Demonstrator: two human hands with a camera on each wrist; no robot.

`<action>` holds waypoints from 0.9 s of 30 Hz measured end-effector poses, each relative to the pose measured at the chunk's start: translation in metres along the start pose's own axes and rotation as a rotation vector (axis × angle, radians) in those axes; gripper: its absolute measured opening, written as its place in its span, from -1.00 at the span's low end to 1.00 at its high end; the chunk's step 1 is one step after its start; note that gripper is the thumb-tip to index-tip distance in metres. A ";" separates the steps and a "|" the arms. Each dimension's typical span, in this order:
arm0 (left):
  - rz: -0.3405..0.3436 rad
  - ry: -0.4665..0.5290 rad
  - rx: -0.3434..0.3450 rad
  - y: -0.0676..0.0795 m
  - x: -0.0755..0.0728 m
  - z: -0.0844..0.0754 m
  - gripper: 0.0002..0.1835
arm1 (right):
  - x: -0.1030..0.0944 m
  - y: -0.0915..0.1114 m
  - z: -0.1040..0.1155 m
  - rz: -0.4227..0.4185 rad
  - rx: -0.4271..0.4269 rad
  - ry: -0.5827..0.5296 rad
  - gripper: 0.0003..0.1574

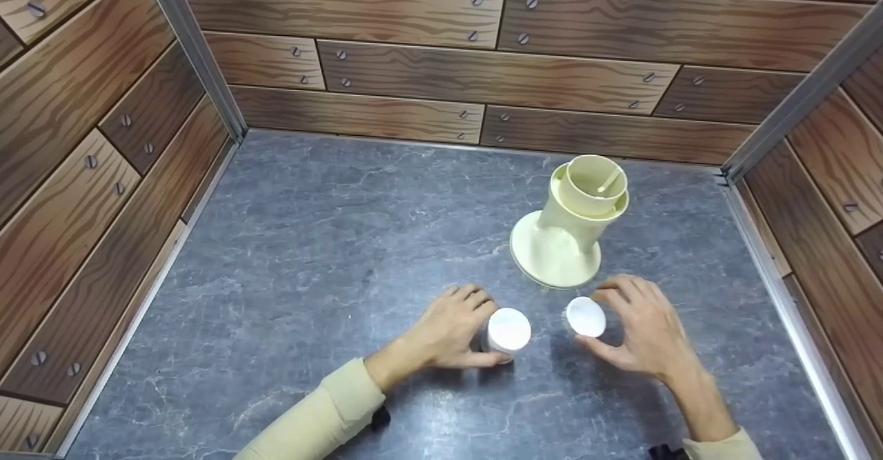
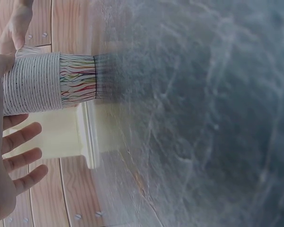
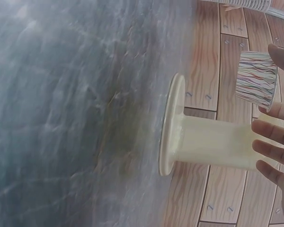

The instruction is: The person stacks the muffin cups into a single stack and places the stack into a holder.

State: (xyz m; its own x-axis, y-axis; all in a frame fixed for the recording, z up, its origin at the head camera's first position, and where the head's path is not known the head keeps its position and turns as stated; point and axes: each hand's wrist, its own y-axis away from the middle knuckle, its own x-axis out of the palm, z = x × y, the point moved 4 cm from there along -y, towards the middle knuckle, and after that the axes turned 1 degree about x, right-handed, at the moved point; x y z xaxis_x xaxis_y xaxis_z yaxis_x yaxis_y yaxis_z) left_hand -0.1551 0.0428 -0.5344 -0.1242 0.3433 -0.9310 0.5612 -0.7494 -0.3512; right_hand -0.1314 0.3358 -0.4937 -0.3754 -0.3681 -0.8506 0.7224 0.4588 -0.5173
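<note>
A stack of nested paper cups (image 2: 33, 82) stands upright on the table, its rims a column of white ridges above a lowest cup printed with coloured lines. My left hand (image 1: 459, 325) grips the stack, thumb in front and fingers behind; in the left wrist view the other fingers spread below it. My right hand (image 1: 645, 329) holds a single paper cup (image 3: 256, 79) by its rim between thumb and index finger, mouth up and slightly tilted, raised above the table. Its remaining fingers stay loose. In the head view both the stack and the cup show white mouths.
Behind the right hand stands a pale yellow pedestal (image 1: 555, 253) with a wide round base. A pale yellow cup-like piece (image 1: 597, 201) sits in its top. Wood-patterned walls (image 1: 407, 74) with metal edging bound the grey marbled table (image 1: 296, 239) at the back and sides.
</note>
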 end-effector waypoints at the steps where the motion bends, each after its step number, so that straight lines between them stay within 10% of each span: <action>1: 0.000 -0.001 0.001 0.000 0.000 0.000 -0.27 | 0.000 -0.001 0.001 -0.006 -0.004 -0.006 -0.22; 27: -0.001 0.001 0.005 0.001 0.000 0.001 -0.28 | -0.002 -0.034 0.036 -0.127 -0.135 -0.102 -0.25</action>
State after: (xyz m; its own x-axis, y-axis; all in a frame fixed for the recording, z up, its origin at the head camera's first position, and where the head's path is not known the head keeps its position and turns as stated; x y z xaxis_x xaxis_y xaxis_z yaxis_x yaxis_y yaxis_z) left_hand -0.1556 0.0414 -0.5345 -0.1238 0.3448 -0.9305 0.5572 -0.7517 -0.3528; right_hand -0.1341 0.2915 -0.4707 -0.3925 -0.5067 -0.7676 0.5861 0.5054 -0.6333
